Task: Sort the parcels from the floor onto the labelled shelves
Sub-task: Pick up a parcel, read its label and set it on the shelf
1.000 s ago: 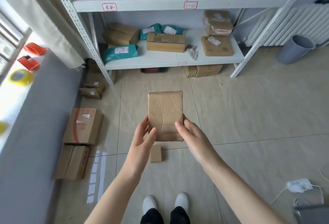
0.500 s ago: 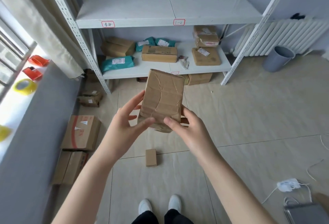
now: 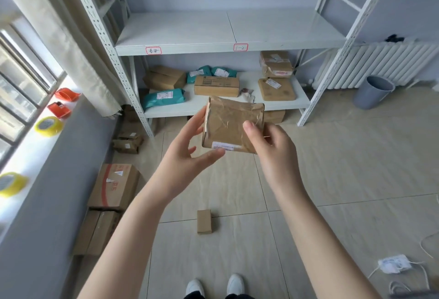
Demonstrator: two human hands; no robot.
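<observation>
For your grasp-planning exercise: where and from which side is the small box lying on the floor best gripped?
Grip the small box across its two long sides, coming down from above. It lies flat on the floor tiles, long axis running away from the person's shoes, with open floor all round. Its narrow width probably suits one hand's pinch; the top face alone offers no hold.

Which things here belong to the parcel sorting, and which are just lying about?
Job: taped brown cardboard parcel in both hands; small brown box on floor; white metal labelled shelves.

Lying about: grey bin; yellow tape rolls; white charger.
</observation>
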